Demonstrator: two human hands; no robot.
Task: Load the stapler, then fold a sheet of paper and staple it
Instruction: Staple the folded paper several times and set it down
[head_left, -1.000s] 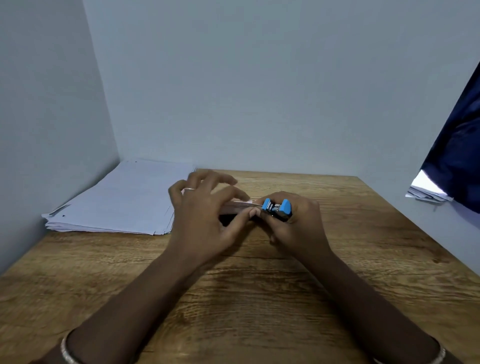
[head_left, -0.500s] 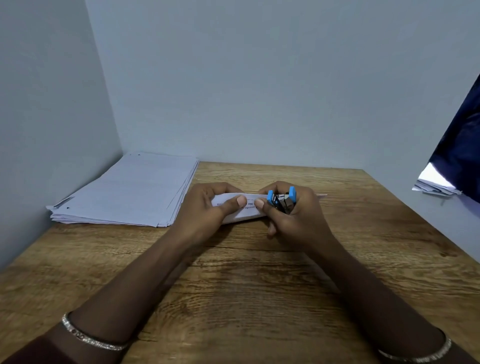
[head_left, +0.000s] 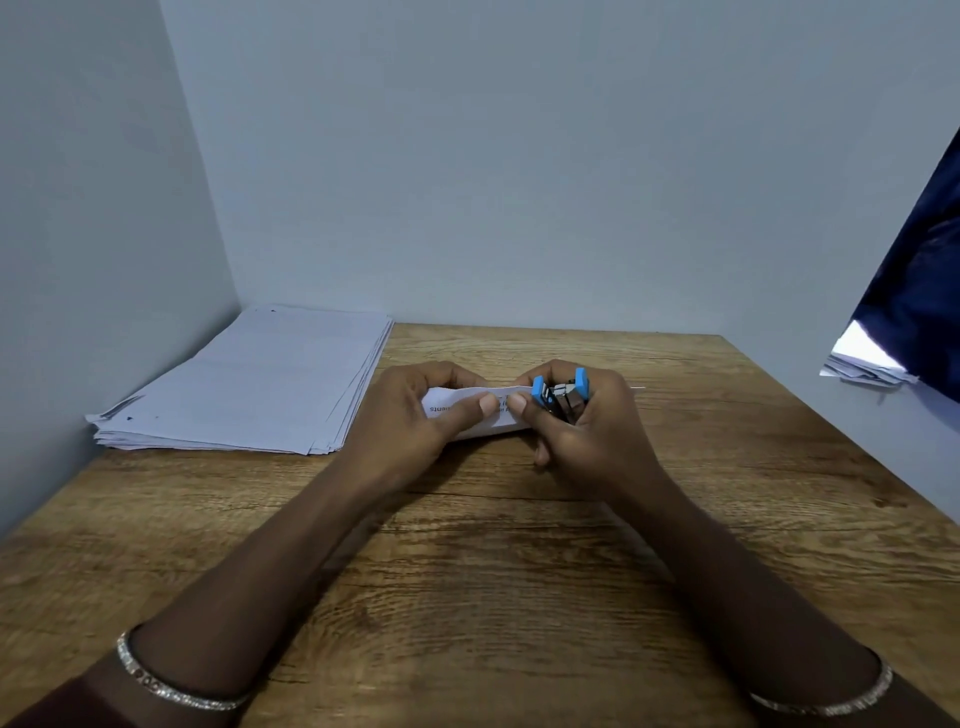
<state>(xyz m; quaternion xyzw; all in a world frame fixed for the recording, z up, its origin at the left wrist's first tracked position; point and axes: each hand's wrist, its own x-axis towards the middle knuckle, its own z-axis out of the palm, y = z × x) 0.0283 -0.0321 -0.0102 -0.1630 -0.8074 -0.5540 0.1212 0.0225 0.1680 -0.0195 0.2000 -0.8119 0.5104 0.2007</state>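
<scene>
A small folded strip of white paper (head_left: 467, 410) with printed text is held above the middle of the wooden table (head_left: 493, 571). My left hand (head_left: 410, 426) pinches its left part, thumb on top. My right hand (head_left: 587, 431) is closed around a small blue and metal stapler (head_left: 561, 395), whose jaws sit at the paper's right end. My right thumb presses the paper beside the stapler. Most of the stapler's body is hidden in my fist.
A thick stack of white sheets (head_left: 249, 384) lies at the table's back left, against the grey walls. At the far right, beyond the table edge, dark blue cloth (head_left: 919, 291) hangs over some loose papers (head_left: 862, 364).
My left hand went from spread fingers over the paper to a pinch on it, and the folded strip now faces me. The stapler turned upright at the paper's right end. The view shifted slightly.
</scene>
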